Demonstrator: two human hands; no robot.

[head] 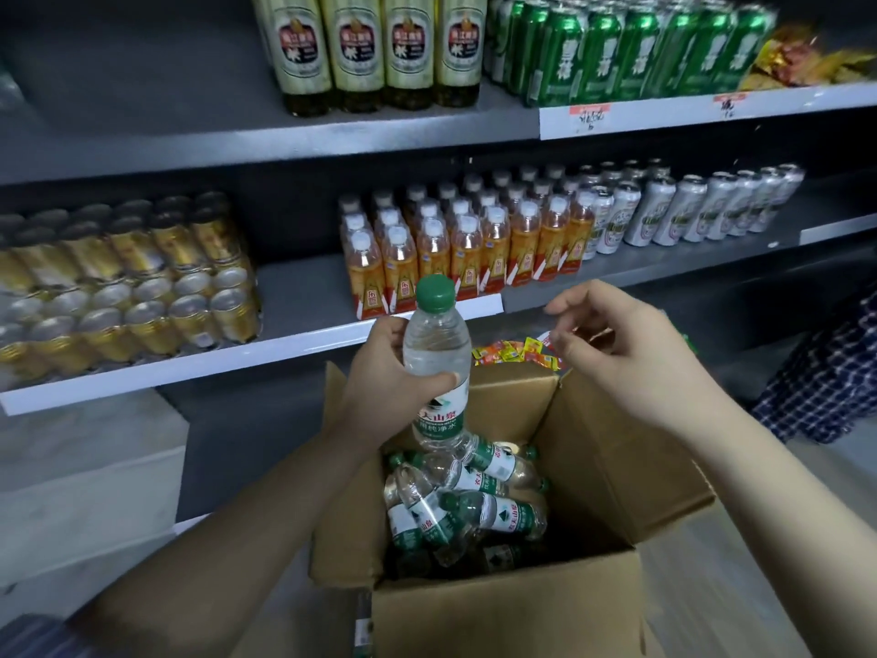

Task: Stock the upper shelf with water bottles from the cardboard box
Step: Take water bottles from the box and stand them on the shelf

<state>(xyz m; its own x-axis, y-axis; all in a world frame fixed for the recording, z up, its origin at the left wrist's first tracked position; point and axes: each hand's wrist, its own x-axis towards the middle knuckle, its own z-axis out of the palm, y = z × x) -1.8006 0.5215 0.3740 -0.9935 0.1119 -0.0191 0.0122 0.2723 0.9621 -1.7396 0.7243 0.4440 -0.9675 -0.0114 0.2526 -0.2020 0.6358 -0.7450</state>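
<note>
Below us sits the open cardboard box [503, 615], loose bottles [467, 508] heaped inside. Above it, our left hand [384, 372] grips an upright water bottle [436, 363]; our right hand [621, 353] hovers beside, fingers loosely curled, empty.

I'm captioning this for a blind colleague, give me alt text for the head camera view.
A person's left hand grips an upright clear plastic water bottle with a green cap above an open brown cardboard box of more bottles, while the right hand hovers empty. Behind are dark store shelves of drinks.
</note>
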